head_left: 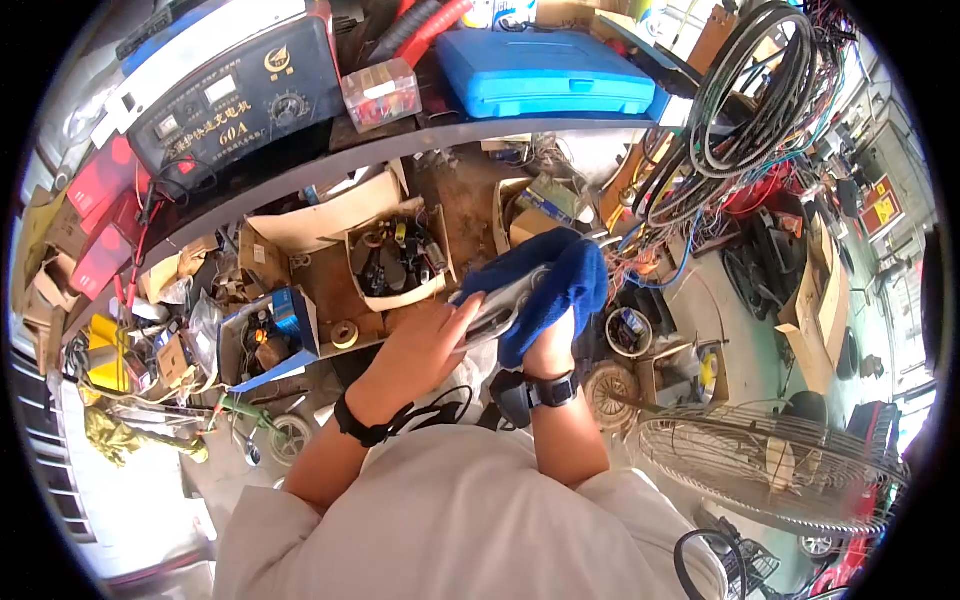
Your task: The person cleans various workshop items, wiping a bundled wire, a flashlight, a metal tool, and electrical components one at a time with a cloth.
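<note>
In front of my chest, my left hand (pixel 425 345) grips a smooth silver-grey object (pixel 503 303) with rounded edges; its exact kind is not clear. A dark blue cloth (pixel 560 275) covers most of my right hand (pixel 552 345) and lies against the object's right side and far end. The fingers of my right hand are hidden under the cloth, which bunches around them. Both wrists wear dark bands. The two hands are close together, with the object between them.
Ahead, a shelf carries a black charger (pixel 240 100), a blue plastic case (pixel 545 75) and a small clear box (pixel 382 95). Below stand a carton of parts (pixel 440 285) and a tape roll (pixel 344 333). Coiled cables (pixel 700 150) hang right, above a wire fan (pixel 770 465).
</note>
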`<state>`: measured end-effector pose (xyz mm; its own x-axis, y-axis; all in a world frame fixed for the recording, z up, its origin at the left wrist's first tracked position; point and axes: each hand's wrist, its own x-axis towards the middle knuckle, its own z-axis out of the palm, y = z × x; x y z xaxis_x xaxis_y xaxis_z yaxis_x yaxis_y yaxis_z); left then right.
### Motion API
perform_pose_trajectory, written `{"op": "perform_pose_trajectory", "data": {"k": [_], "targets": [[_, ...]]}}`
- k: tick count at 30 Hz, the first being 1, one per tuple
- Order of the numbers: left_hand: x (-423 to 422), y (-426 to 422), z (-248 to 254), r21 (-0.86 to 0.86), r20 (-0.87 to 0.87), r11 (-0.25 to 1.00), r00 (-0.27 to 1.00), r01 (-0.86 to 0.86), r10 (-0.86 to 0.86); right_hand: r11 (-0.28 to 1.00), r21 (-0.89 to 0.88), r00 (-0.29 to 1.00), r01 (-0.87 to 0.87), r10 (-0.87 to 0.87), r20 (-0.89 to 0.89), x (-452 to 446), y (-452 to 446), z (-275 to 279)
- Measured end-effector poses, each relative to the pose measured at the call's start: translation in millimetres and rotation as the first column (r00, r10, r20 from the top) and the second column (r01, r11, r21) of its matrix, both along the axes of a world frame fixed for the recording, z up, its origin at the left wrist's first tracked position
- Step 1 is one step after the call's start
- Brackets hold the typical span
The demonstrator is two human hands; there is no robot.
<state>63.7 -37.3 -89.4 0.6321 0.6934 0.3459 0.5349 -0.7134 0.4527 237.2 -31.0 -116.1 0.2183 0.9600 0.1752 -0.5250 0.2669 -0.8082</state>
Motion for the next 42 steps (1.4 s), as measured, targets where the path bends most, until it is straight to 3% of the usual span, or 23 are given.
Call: {"op": "perform_pose_trajectory", "data": {"k": [3, 5, 6, 7, 9, 10, 12, 13, 15, 17, 20, 21, 22, 24, 25, 28, 29, 32, 34, 36, 37, 40, 42], "targets": [[-15, -12, -1, -0.074, 0.153, 0.995, 0.987, 0.064, -0.052, 0.988, -0.049, 0.988, 0.150, -0.151, -0.031, -4, -4, 23], [-28, -20, -4, -0.144, 0.201, 0.982, 0.975, 0.126, -0.095, 0.998, -0.063, 0.909, -0.032, 0.003, -0.417, 8, 2, 37], [-34, -23, -5, -0.223, 0.201, 0.961, 0.973, 0.161, -0.116, 0.963, 0.093, 0.847, -0.252, 0.266, -0.460, 21, 4, 38], [-40, -28, -5, -0.317, 0.144, 0.937, 0.984, 0.148, -0.107, 0.980, 0.104, 0.983, -0.168, 0.157, 0.099, 39, 19, 21], [-47, -31, -4, -0.479, 0.026, 0.871, 0.994, 0.108, -0.109, 0.978, 0.200, 0.908, -0.061, -0.029, 0.417, 38, 34, 6], [-52, -33, -3, -0.499, 0.065, 0.859, 0.994, 0.112, -0.092, 0.979, 0.202, 0.981, -0.010, -0.030, 0.192, 32, 32, 3], [-64, -38, 2, -0.540, 0.134, 0.832, 0.989, 0.129, -0.066, 0.881, 0.105, 0.869, 0.462, -0.473, 0.143, -11, 13, -3], [-72, -39, -1, -0.517, 0.183, 0.843, 0.981, 0.149, -0.061, 0.892, 0.201, 0.841, 0.404, -0.449, 0.301, -11, 16, -25], [-85, -40, -3, -0.539, 0.276, 0.816, 0.959, 0.208, -0.062, 0.912, 0.217, 0.876, 0.347, -0.398, 0.273, -17, 19, -51], [-95, -43, -9, -0.595, 0.358, 0.766, 0.933, 0.242, -0.016, 0.939, 0.059, 0.936, 0.340, -0.331, -0.124, -60, 0, -16], [-107, -58, -11, -0.809, 0.511, 0.448, 0.832, 0.381, 0.215, 0.988, -0.120, 0.947, -0.096, 0.053, -0.317, -69, -9, -8], [-112, -62, -14, -0.794, 0.558, 0.431, 0.796, 0.429, 0.234, 0.984, -0.171, 0.965, -0.055, 0.008, -0.263, -79, -16, 3], [-119, -65, -17, -0.797, 0.560, 0.420, 0.793, 0.435, 0.242, 0.987, -0.151, 0.998, 0.046, -0.051, -0.030, -84, -12, 3], [-133, -71, -24, -0.802, 0.564, 0.395, 0.785, 0.448, 0.255, 0.975, -0.034, 0.889, 0.219, -0.185, 0.419, -94, 1, 3], [-139, -75, -27, -0.807, 0.534, 0.432, 0.811, 0.404, 0.240, 0.960, 0.106, 0.886, 0.258, -0.279, 0.370, -103, 5, -2], [-157, -86, -33, -0.815, 0.453, 0.502, 0.858, 0.289, 0.242, 0.980, -0.050, 0.904, 0.192, -0.157, 0.397, -120, 3, -2], [-164, -88, -32, -0.824, 0.438, 0.502, 0.857, 0.263, 0.270, 0.978, 0.056, 0.880, 0.203, -0.207, 0.428, -119, 10, -18], [-182, -89, -35, -0.846, 0.400, 0.486, 0.864, 0.220, 0.305, 0.984, 0.173, 0.871, -0.044, -0.047, 0.489, -140, -5, -2], [-189, -91, -28, -0.858, 0.358, 0.483, 0.879, 0.176, 0.315, 0.997, 0.082, 0.904, -0.013, -0.023, 0.427, -149, -4, 2], [-188, -94, -33, -0.846, 0.427, 0.468, 0.849, 0.254, 0.312, 0.998, 0.055, 0.919, -0.025, 0.002, 0.393, -152, 7, 8], [-186, -96, -38, -0.835, 0.473, 0.456, 0.824, 0.307, 0.312, 0.982, 0.183, 0.888, 0.042, -0.120, 0.443, -153, 14, 2], [-180, -92, -28, -0.837, 0.513, 0.425, 0.767, 0.346, 0.387, 0.988, -0.115, 0.940, 0.101, -0.057, 0.335, -155, 18, -3], [-185, -86, -26, -0.813, 0.536, 0.473, 0.752, 0.339, 0.383, 0.970, -0.238, 0.972, -0.048, 0.101, 0.214, -156, 13, 3]]}}
